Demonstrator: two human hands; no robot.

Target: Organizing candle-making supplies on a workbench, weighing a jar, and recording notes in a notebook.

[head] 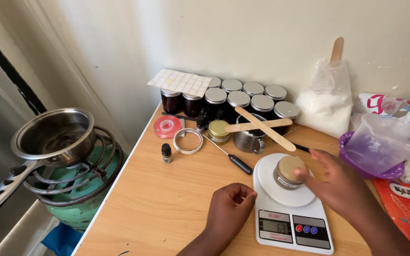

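A small glass jar with a gold lid [288, 172] stands on the round plate of a white kitchen scale [290, 208]. My right hand [335, 185] touches the jar's right side with its fingers, which are spread and not closed around it. My left hand [231, 208] rests on the wooden table [162, 204] just left of the scale, fingers curled into a loose fist with nothing in it.
Behind the scale: a metal cup [248, 140] with two wooden sticks across it, several dark silver-lidded jars [243, 99], a sheet of labels [180, 81], tape rolls [188, 141], small bottles [166, 152], a thermometer probe [231, 159]. A bag of white flakes [326, 102], a plastic jug [380, 142] at right. A pot [55, 135] on a gas burner at left.
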